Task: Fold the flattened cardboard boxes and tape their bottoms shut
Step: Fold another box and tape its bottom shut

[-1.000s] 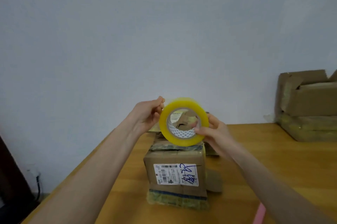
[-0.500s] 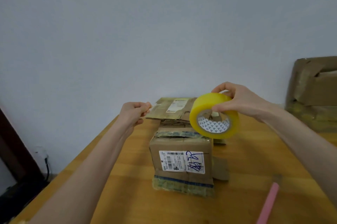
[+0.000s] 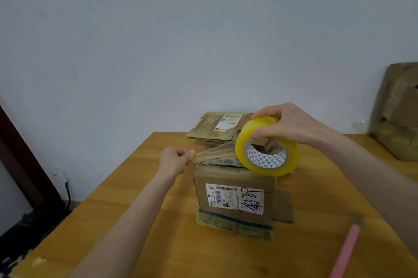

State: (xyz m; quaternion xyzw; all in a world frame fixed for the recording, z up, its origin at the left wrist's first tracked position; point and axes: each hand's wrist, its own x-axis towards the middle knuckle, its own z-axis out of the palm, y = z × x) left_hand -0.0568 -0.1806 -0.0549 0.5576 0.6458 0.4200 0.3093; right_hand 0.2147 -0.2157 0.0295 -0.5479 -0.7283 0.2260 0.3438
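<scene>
A white shipping label [image 3: 234, 197] on the front of the standing cardboard box [image 3: 226, 176] carries barcodes and the number 502-602-12 123, printed sideways. Blue handwriting crosses its right half, illegible. The white label [image 3: 228, 122] on the flattened boxes [image 3: 207, 129] at the table's [image 3: 135, 221] far edge is too small to read.

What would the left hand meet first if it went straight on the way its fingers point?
Probably the yellow tape roll in the right hand: the left hand points along the pulled strip above the box, though depth is unclear.
</scene>
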